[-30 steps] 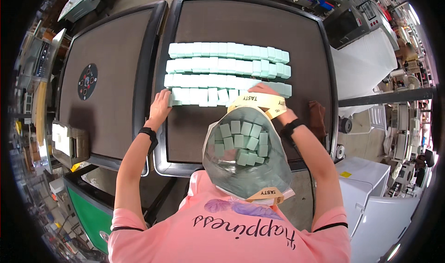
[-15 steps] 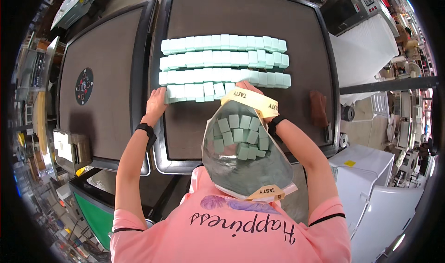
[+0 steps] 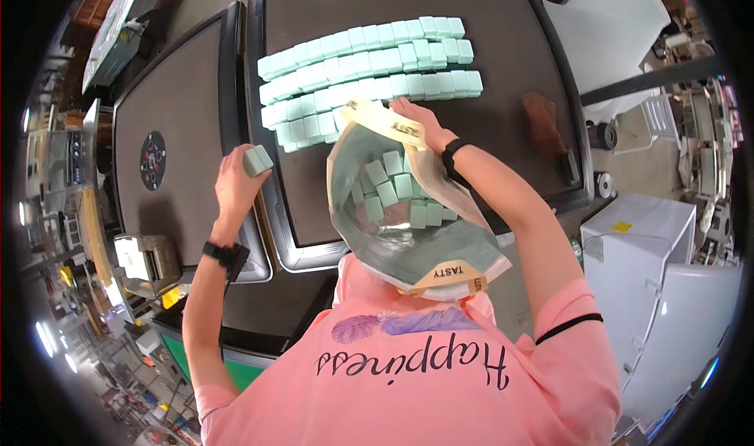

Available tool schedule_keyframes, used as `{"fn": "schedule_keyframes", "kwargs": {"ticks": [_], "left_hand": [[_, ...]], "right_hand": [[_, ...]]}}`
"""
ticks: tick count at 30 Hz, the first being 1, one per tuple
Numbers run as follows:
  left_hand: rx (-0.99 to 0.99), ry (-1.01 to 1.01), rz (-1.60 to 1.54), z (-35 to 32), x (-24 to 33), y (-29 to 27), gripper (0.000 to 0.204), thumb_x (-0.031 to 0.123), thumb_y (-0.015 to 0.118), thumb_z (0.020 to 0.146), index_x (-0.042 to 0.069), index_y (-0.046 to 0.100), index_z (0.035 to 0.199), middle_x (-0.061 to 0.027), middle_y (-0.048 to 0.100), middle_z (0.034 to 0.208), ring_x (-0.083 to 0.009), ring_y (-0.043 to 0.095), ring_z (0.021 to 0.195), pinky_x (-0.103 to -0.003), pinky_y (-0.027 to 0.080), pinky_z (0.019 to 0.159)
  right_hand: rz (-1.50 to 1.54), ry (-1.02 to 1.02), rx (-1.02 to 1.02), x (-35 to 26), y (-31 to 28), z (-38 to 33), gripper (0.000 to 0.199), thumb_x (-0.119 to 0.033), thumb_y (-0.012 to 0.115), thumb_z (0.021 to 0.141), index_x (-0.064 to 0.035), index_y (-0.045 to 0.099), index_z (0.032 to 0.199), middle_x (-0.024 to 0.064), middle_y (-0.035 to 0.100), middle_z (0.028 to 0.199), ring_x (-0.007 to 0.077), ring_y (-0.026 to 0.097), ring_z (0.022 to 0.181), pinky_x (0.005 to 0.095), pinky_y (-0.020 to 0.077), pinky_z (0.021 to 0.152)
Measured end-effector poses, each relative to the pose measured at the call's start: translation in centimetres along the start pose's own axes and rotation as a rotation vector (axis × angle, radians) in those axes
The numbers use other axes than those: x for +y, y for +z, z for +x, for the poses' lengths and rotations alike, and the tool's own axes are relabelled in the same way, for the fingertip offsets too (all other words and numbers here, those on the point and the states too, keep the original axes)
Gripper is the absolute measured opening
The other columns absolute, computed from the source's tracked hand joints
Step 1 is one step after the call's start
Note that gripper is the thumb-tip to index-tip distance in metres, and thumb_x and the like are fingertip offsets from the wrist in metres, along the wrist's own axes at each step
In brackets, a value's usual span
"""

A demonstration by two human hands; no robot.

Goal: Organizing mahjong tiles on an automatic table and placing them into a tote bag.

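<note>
My left hand (image 3: 237,183) is closed around a pair of pale green mahjong tiles (image 3: 257,161), held over the frame between the two tables. My right hand (image 3: 420,122) grips the upper rim of a large silver-lined bag (image 3: 377,249), its fingertips close to the tile rows. The bag gapes open against my front, with several loose mahjong tiles (image 3: 393,180) inside. Beyond it, mahjong tiles stand in long rows (image 3: 369,65) on the dark tabletop. The bag's edge partly covers the nearest row (image 3: 310,128).
A second dark table (image 3: 188,92) with a round black centre panel (image 3: 153,161) stands at the left. A brown cloth-like item (image 3: 542,120) lies on the right of the main table. White cabinets (image 3: 636,234) stand at the right, beside the table.
My left hand has moved left, away from the nearest row, carrying two tiles off its end. That row is shorter at its left. The view has turned, and my right hand stays at the bag.
</note>
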State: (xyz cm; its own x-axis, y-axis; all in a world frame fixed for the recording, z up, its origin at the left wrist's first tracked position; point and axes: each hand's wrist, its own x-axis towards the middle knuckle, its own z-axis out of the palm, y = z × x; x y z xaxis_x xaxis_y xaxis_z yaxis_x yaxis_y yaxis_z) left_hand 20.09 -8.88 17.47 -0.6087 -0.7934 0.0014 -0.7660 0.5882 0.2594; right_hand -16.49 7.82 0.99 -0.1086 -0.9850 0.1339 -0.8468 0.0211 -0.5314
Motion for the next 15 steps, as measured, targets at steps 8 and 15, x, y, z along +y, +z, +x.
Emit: {"fn": "schedule_keyframes", "kwargs": {"ticks": [8,15], "left_hand": [[-0.352,0.591,-0.019,-1.9,19.7,-12.8,0.059,0.021,0.086,0.072,0.013,0.062,0.125,-0.0115,0.069,0.113,-0.0318,0.065,0.109,-0.042,0.054,0.093],[-0.88,0.817,0.444,-1.7,27.1,2.7,0.059,0.036,0.087,0.068,0.002,0.062,0.108,-0.0175,0.072,0.098,-0.0357,0.071,0.095,-0.047,0.058,0.077]], "right_hand": [[0.163,0.261,-0.077,0.6,-4.4,-2.6,0.045,-0.014,0.07,0.081,-0.0021,0.055,0.121,0.0221,0.059,0.122,0.0412,0.062,0.112,0.0496,0.0519,0.093],[0.258,0.364,0.359,-0.3,-10.7,-11.9,0.049,-0.009,0.073,0.08,-0.0094,0.056,0.126,0.0156,0.059,0.126,0.0397,0.06,0.115,0.0455,0.0515,0.095]]}}
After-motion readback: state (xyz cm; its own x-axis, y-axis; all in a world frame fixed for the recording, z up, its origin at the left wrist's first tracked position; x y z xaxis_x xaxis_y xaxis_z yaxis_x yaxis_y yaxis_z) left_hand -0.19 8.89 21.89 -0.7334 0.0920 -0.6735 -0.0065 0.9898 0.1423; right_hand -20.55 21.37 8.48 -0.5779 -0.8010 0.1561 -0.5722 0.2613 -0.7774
